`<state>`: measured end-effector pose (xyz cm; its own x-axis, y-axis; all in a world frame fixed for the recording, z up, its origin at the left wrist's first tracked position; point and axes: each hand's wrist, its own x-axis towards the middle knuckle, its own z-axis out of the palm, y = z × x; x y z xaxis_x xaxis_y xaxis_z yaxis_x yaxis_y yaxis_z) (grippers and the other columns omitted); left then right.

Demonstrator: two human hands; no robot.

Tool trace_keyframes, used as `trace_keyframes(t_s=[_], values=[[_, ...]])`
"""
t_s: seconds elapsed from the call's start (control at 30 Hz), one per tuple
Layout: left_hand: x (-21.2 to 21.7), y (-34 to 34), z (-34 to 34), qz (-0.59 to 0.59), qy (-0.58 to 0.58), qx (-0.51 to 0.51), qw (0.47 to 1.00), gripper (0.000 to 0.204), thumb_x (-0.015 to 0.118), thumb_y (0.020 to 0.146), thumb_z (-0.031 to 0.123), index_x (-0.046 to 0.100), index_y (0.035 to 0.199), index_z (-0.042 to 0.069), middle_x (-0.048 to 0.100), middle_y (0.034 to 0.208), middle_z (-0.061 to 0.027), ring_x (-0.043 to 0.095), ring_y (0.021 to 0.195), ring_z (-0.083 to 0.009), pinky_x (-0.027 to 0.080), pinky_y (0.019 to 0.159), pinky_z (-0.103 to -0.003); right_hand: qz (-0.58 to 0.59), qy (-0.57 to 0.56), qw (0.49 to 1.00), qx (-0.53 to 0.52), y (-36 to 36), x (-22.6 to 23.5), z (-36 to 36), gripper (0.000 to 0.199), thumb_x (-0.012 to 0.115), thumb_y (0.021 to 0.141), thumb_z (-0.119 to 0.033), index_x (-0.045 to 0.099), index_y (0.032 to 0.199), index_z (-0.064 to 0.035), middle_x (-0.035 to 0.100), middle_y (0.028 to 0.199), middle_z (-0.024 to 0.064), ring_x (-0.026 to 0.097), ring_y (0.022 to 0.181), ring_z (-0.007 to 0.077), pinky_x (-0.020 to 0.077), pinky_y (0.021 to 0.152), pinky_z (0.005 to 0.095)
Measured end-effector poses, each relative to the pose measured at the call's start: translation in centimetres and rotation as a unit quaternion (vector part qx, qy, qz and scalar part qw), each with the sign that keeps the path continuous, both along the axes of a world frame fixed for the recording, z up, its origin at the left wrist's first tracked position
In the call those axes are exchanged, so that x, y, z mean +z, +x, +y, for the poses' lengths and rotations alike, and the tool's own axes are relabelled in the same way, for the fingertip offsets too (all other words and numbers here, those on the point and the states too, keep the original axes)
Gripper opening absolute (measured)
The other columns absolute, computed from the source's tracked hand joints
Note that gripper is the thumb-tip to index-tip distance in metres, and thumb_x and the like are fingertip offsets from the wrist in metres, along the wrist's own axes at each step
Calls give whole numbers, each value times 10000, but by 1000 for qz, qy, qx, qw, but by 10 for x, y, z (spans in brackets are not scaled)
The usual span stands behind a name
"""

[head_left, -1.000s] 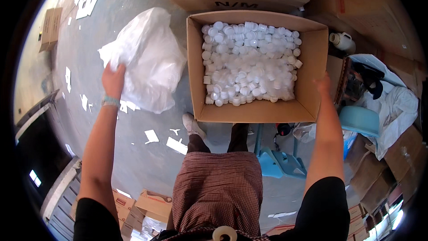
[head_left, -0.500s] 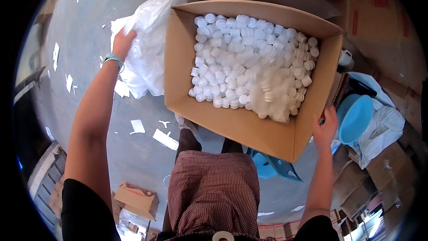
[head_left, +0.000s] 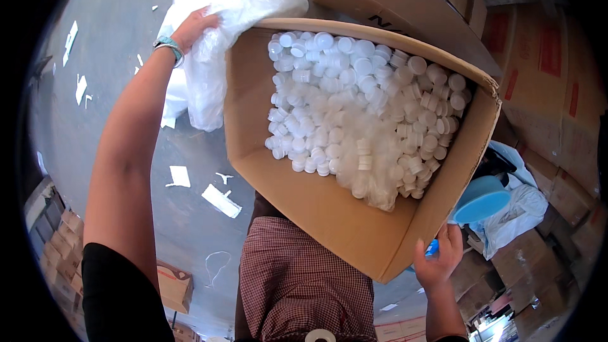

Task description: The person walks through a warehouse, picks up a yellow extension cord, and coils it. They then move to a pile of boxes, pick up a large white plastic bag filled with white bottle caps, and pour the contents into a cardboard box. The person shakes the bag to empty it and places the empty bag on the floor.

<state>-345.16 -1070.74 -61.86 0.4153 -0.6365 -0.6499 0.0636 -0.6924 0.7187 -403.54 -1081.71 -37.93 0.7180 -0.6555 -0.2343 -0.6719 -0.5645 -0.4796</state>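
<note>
A large cardboard box (head_left: 329,231) stands open in front of me, tilted, and holds many small white round caps (head_left: 310,114). A cloudy, see-through plastic film or bag (head_left: 373,180) covers part of the caps inside. At the box's left side my left hand (head_left: 195,28) grips a crumpled white plastic bag (head_left: 212,82), which hangs over the box's left rim. My right hand (head_left: 438,258) is outside the box by its near right edge, fingers apart and slightly bent. Whether it touches the cardboard I cannot tell.
Another cardboard box (head_left: 392,6) stands behind the open one. To the right are a blue basin (head_left: 482,199), a white sack (head_left: 519,215) and stacked cartons (head_left: 532,69). White scraps (head_left: 221,201) litter the grey floor. A small carton (head_left: 174,287) sits at the lower left.
The box has swung round, its near right corner coming closer to me. My left hand has moved right and up with the white bag. My right hand has come nearer and slightly left.
</note>
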Motion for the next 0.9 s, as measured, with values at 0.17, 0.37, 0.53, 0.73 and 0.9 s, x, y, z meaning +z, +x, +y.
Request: trace_keyframes(t_s=[0.17, 0.37, 0.53, 0.73, 0.9], values=[[2, -12, 12, 174, 40, 79, 981, 371, 569, 731, 217, 535, 1072, 73, 571, 953, -31, 550, 866, -141, 455, 800, -283, -12, -36, 998, 54, 51, 3, -20, 656, 669, 637, -128, 485, 1198, 158, 487, 742, 120, 468, 634, 242, 405, 560, 326], [-47, -7, 44, -118, 37, -16, 992, 705, 614, 800, 290, 303, 1358, -8, 534, 1217, -168, 516, 1126, -279, 391, 967, -333, -89, -53, 991, 84, 156, -8, -16, 696, 703, 612, -182, 497, 1177, 168, 492, 731, 121, 449, 609, 242, 410, 538, 316], [-57, -25, 78, -269, 100, 99, 953, 981, 717, 730, 449, 184, 1384, -51, 427, 1279, -315, 441, 1204, -385, 359, 1016, -392, -142, -22, 988, 49, 187, -7, 22, 768, 751, 581, -241, 492, 1179, 167, 495, 732, 116, 430, 599, 213, 386, 497, 299], [-75, -90, 203, -302, 28, 183, 935, 1101, 784, 660, 459, 137, 1418, -9, 206, 1421, -255, 221, 1323, -368, 232, 1090, -445, -134, 7, 986, 100, 185, -1, 19, 841, 789, 556, -291, 481, 1185, 175, 471, 731, 93, 404, 585, 167, 328, 459, 274], [-108, -208, 283, -159, 156, 167, 961, 1089, 824, 653, 252, 98, 1434, 30, 245, 1419, -197, 273, 1312, -345, 278, 1078, -445, -333, 114, 936, 31, 186, -25, -115, 390, 494, 866, -371, 603, 942, -4, 471, 700, 76, 449, 666, 204, 388, 603, 328]])
